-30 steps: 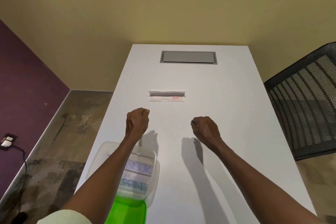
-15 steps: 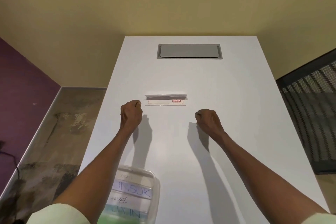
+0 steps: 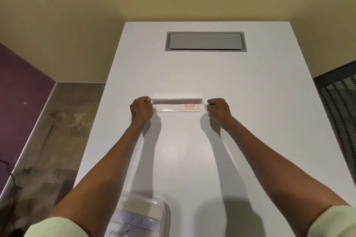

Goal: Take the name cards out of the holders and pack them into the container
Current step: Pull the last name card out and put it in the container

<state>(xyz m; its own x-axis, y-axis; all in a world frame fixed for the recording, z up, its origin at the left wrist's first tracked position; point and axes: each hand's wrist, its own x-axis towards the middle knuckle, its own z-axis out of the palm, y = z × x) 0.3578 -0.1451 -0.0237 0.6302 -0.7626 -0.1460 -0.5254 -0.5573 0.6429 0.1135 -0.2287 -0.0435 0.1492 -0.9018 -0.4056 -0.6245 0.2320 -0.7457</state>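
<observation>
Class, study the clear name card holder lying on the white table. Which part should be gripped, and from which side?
Probably its two short ends, one from each side. The name card holder is a long, low strip lying crosswise on the table, and the left hand and right hand already flank those ends.

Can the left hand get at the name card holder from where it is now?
Probably yes: the left hand is already at the left end of the name card holder, with nothing between them on the white table.
</observation>
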